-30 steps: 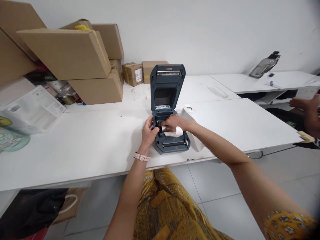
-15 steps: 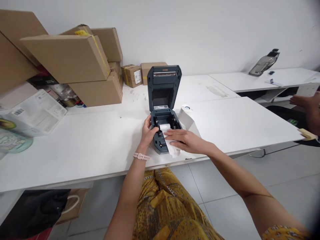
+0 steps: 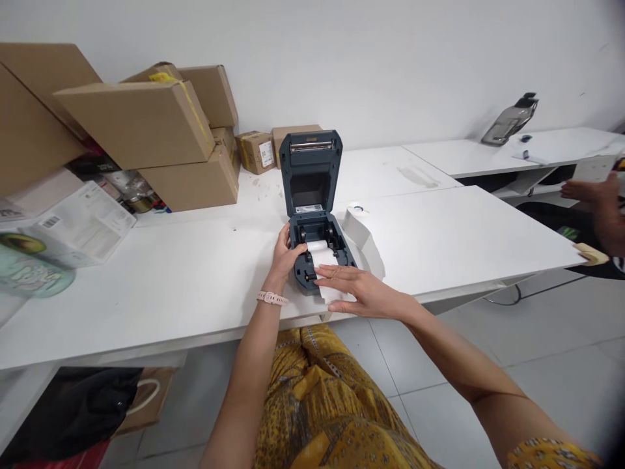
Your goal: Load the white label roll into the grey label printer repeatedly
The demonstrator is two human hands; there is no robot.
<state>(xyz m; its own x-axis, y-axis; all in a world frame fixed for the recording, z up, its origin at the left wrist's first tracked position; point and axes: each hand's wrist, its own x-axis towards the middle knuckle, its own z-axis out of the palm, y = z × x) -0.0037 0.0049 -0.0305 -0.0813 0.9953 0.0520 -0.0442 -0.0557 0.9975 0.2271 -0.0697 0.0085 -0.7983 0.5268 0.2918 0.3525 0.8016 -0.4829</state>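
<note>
A dark grey label printer [image 3: 312,161] stands on the white table with its lid raised. A small white paper roll [image 3: 318,245] sits between the black holders inside it, and a strip of paper [image 3: 325,258] runs from the roll out over the front edge. My left hand [image 3: 283,258] grips the printer's left side, thumb resting on the inner rim beside the roll. Across the strip near the front lies my right hand [image 3: 354,290], fingers stretched flat on the paper and thumb apart below them.
A loose curl of white paper [image 3: 365,242] lies right of the printer. Cardboard boxes [image 3: 141,124] are stacked at the left, beside a white printed box [image 3: 81,225]. A bottle [image 3: 510,120] stands on the far right table. Another person's hand [image 3: 598,195] shows at the right edge.
My right hand has slid down along the strip toward the printer's front, uncovering more of the paper near the roll. The left hand keeps its hold. The view has shifted slightly.
</note>
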